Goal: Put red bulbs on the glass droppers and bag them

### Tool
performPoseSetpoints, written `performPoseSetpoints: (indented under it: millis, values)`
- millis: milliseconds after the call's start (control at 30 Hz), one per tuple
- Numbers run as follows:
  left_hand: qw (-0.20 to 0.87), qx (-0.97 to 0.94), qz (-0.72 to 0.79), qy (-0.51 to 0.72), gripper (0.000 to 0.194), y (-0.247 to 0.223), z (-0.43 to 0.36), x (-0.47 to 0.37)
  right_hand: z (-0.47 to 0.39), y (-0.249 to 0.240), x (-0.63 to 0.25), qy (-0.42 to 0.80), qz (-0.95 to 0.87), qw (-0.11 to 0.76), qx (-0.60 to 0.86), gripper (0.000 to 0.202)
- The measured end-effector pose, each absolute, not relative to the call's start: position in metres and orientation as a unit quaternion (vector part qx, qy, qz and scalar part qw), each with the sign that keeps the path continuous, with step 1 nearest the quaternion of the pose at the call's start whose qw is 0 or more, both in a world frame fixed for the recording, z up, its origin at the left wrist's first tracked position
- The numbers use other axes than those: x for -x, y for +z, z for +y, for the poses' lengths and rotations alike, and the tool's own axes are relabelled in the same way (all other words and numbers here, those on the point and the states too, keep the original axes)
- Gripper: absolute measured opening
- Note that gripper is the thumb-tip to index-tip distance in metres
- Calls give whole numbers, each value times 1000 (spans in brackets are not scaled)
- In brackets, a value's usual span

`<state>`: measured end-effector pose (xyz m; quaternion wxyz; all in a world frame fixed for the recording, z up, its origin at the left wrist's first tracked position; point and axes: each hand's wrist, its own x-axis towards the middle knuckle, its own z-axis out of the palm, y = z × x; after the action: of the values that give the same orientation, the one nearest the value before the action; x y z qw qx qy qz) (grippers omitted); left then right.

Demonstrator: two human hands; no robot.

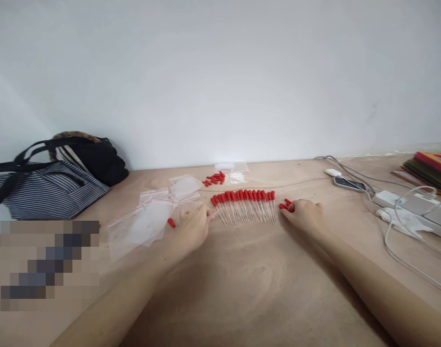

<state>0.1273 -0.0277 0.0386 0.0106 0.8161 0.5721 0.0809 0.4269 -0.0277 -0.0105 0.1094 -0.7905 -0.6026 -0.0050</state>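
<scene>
My left hand is closed on a thin clear dropper tube, whose end sticks out to the right of the fingers. More clear tubes lie partly hidden behind that hand, and a single red rubber bulb is just left of it. To the right, my right hand has its fingertips closed around a red bulb beside a few loose ones. Between the hands lies a row of droppers, red bulbs at the far end and clear tips pointing toward me.
Clear zip bags overlap at the left. Farther back are a red bulb pile and a shiny clear packet. Bags stand far left. A phone-like device, power strip, cables and coloured sheets lie right.
</scene>
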Motion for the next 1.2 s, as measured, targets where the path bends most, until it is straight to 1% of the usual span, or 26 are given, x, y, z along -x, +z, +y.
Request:
performPoseSetpoints:
  millis: [33,100,200,267,333,400,467,633,767,867,1000,1200]
  values:
    - [0,-834,541,108,18,33,-34,-126,-29,-9,-426,-3,-597,133,791,33]
    - [-9,-867,471,166,16,19,-44,-125,-32,-6,-422,24,-598,212,773,28]
    - [-45,-894,366,254,17,-3,-48,-124,-40,-3,-404,127,-650,335,670,23]
    - [-66,-900,323,283,20,-13,-48,-125,-48,-3,-386,176,-700,376,581,20]
    - [-78,-899,316,295,21,-19,-49,-126,-56,-6,-368,190,-747,393,502,15]
    - [-83,-892,325,302,21,-21,-50,-127,-61,-11,-354,180,-788,395,438,17]
    - [-82,-887,332,309,21,-20,-51,-127,-65,-17,-346,163,-812,388,404,20]
    - [-82,-881,330,327,21,-21,-52,-127,-63,-28,-344,164,-817,387,395,18]
    - [-81,-883,338,315,20,-23,-51,-126,-62,-26,-343,179,-817,396,380,17]
    - [-80,-889,331,306,20,-25,-50,-125,-63,-25,-342,206,-813,405,365,14]
    - [-81,-897,319,296,25,-28,-48,-123,-63,-27,-340,249,-801,402,367,11]
    - [-57,-905,298,298,27,-28,-48,-124,-64,-32,-341,315,-772,404,376,12]
